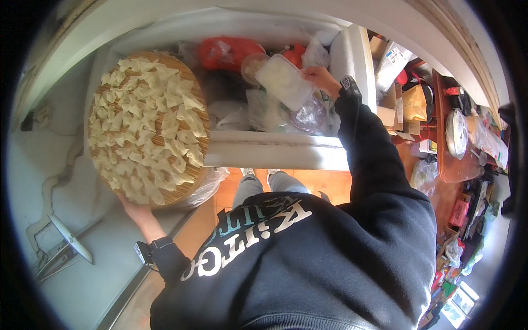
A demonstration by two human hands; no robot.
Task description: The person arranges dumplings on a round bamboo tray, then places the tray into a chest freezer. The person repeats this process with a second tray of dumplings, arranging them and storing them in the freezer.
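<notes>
My left hand [138, 213] grips the near edge of a round woven tray [201, 111] from below. Many folded wontons [146, 123] are spread across it. The tray overlaps the left end of an open chest freezer [276, 153]. Inside the freezer, my right hand [323, 79] holds a translucent plastic container [285, 80] by its right corner; pale contents show through it. A round clear tub [253, 68] sits just behind that container. Frosty plastic bags [268, 111] and a purplish wrapped bundle [310, 115] lie below it.
A red bag [229, 51] lies along the freezer's back wall. The raised lid [198, 16] arches overhead. At right stands a reddish wooden table [453, 171] bearing a lidded round dish [456, 134], with cardboard boxes [386, 107] beside it. A cracked wall [53, 144] is on the left.
</notes>
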